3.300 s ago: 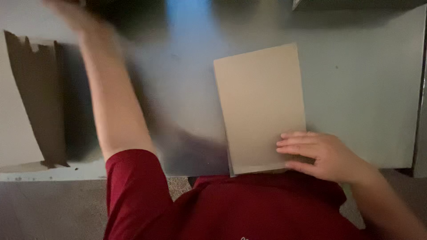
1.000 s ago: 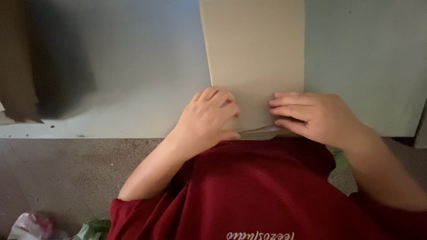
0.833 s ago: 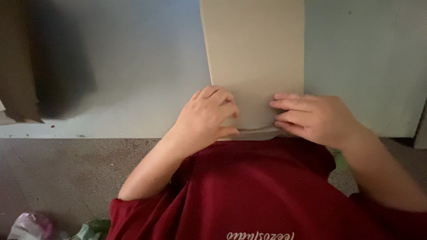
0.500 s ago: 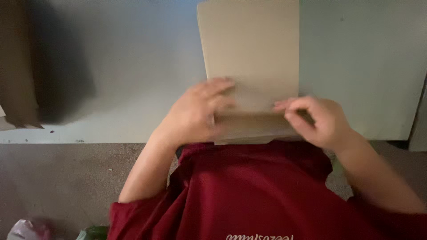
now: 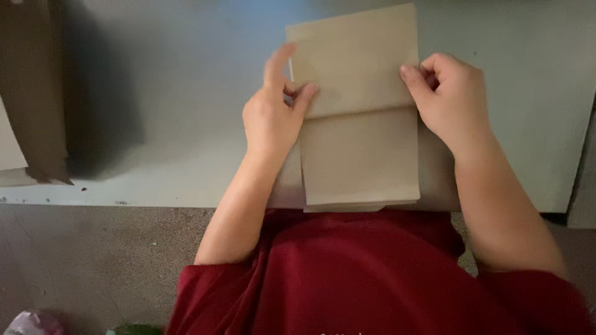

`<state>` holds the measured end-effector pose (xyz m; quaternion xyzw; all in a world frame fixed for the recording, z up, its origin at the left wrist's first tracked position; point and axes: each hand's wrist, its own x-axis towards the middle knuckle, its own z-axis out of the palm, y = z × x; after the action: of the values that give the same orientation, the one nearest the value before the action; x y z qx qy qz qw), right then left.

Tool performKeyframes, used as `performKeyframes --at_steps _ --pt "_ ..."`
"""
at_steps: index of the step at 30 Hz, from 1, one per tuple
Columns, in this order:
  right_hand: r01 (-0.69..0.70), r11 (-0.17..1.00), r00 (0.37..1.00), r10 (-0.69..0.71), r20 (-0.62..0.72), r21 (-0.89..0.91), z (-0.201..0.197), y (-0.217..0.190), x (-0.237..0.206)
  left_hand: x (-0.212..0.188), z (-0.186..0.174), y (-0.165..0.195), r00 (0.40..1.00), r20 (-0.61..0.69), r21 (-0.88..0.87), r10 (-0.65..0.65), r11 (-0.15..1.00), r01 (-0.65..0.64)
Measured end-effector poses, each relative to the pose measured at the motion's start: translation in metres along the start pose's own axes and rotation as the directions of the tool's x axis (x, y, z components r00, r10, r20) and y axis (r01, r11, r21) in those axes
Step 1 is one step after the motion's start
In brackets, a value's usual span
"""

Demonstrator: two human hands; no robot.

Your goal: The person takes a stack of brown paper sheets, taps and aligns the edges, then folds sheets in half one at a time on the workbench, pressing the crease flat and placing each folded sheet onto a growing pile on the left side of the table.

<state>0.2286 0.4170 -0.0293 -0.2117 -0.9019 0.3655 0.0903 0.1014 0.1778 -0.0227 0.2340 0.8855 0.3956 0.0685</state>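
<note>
1. The desk (image 5: 186,93) fills the upper two thirds of the frame, a pale grey-blue flat top with its near edge running left to right across the middle; a dark shadow lies over its left part.
2. The person's red shirt (image 5: 372,279) takes up the bottom centre and right of the frame, below the desk edge.
3. The floor (image 5: 93,260) shows at lower left, dull brown-grey.
4. A tan paper bag (image 5: 357,111) lies flat on the desk at upper centre. Its long axis runs from the top of the frame down toward the person, with one short end near the top edge of the frame and the other at the desk's near edge. A flap of the bag is folded over, and its edge makes a crease line running left to right across the bag about halfway along. No print or label shows on the face in view.
5. A dark brown cardboard piece (image 5: 34,93) stands at the far left of the frame, tall and narrow, with a ragged lower edge; a paler sheet lies just beside it at the frame's left edge.
6. The right hand (image 5: 453,99) is curled, fingertips pressing on the bag's right edge at the fold.
7. The left hand (image 5: 273,111) rests on the bag's left edge at the fold, thumb laid on the paper and forefinger raised. The two hands are apart, one on each side of the bag.
</note>
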Motion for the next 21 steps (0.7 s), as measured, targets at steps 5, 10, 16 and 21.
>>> performKeyframes --at_steps 5,10,16,21 --pt "-0.049 0.992 0.999 0.051 0.016 -0.12 -0.001 -0.006 0.008 0.008 0.005 -0.005 0.972 -0.075 0.187 0.224 0.96 -0.207" --pt "-0.112 0.953 0.989 0.134 0.058 -0.281 -0.003 -0.007 0.005 0.013 -0.004 0.001 0.987 0.071 0.254 0.146 0.954 -0.16" --pt "0.597 0.72 0.796 -0.587 0.148 -0.355 0.024 -0.041 -0.024 -0.005 -0.008 0.016 0.979 0.159 0.411 0.129 0.893 -0.184" --pt "0.513 0.747 0.854 -0.397 0.335 -0.422 0.017 -0.027 -0.051 -0.008 -0.015 0.013 0.977 0.187 0.361 0.102 0.918 -0.165"
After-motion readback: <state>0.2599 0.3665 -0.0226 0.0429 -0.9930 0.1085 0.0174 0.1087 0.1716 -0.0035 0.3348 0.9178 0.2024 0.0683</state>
